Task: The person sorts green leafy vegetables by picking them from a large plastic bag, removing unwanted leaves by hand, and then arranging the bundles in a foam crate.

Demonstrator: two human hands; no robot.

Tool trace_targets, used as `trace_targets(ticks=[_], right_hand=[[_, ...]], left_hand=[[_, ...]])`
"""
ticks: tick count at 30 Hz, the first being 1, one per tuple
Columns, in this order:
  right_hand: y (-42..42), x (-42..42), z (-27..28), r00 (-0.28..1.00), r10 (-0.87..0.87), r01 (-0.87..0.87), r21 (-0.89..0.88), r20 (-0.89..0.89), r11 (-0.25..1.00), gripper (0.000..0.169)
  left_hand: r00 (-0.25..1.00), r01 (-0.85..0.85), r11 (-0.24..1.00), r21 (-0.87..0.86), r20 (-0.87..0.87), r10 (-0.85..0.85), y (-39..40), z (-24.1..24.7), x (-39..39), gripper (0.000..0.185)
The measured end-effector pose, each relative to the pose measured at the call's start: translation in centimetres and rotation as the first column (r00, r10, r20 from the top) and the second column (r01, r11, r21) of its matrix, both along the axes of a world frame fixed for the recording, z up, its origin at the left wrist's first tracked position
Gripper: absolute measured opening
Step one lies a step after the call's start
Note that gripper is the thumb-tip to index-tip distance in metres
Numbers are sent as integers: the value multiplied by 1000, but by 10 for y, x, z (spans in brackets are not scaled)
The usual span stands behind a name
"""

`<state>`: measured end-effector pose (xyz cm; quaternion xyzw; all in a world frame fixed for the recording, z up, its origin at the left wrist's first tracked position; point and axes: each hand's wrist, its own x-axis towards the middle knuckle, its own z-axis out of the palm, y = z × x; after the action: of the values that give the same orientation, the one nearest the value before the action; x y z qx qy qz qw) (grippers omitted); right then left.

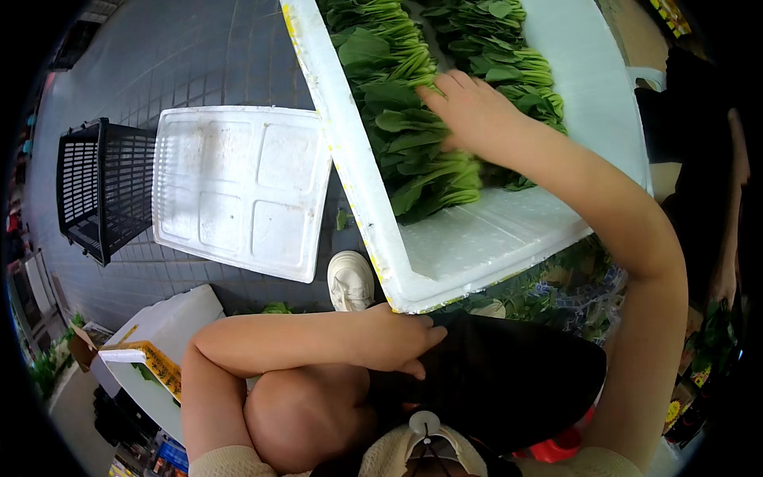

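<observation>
A large white styrofoam box reaches from the top of the view down to my lap. Inside lie two rows of leafy green vegetables, their pale green stems pointing right. My right hand reaches over the left row and touches the stems, fingers spread and slightly blurred; whether it grips any is unclear. Below the box's near corner, my left hand rests by my knee and dark clothing, its fingers loosely apart and holding nothing visible.
Left of the box are a white styrofoam lid and a black plastic crate on grey paving. Another styrofoam box stands at lower left. Leaves and plastic wrapping lie below the large box. At right is another person in black.
</observation>
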<state>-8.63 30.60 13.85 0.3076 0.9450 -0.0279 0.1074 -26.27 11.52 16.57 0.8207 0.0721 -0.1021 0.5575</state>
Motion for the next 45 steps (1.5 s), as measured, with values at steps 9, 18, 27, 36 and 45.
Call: trace_targets(ticks=[9,18,27,36,45], right_hand=[[-2,-23,-57,930,161,-87,-228,332,970,87],[55,-43,-50,889,-386,416,-80,247,906,65],[30,-2,-66,903,-422,429,-124,79,895,67],[-107,142,95,603,-367,437,-92,-709,895,27],[-355,312,-12,-427,-793,685,-728,-435,30,25]], left_hand=[[984,-106,989,105,154,89,12,8,-1,58],[971,-147,988,35,196,138,17,7,-12,61],[991,-119,991,-67,54,123,18,21,4,60],[987,-77,987,-138,130,95,13,62,33,42],[478,156,703,694,-676,561,166,-41,57,104]])
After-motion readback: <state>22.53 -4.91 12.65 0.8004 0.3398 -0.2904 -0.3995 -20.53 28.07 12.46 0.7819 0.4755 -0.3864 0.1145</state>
